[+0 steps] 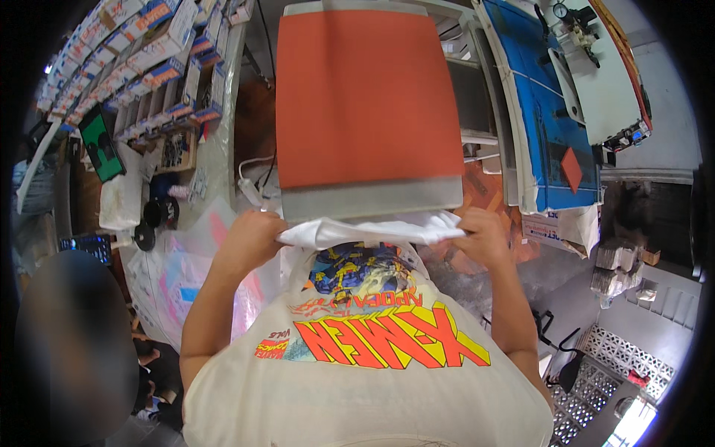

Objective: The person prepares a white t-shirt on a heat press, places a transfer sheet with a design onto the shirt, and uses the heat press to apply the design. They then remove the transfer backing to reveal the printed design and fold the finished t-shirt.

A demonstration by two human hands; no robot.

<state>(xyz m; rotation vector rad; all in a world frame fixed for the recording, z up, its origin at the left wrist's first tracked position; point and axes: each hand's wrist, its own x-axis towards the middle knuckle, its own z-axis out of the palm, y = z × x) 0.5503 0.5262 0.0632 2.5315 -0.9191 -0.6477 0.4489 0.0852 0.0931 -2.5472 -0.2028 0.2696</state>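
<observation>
White cloth (331, 232), long axis sideways, spans left hand (256, 235) to right hand (482, 232)

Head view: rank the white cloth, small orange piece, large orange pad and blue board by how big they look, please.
1. large orange pad
2. blue board
3. white cloth, bunched into a narrow strip
4. small orange piece

Apparent size only; nearness and fisheye bending leave true sizes unsure.

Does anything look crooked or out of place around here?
Mildly: a small orange-red piece lies diagonally on the blue surface, askew to its edges. The white cloth in the person's fingers is bunched; no spill stands out.
</observation>
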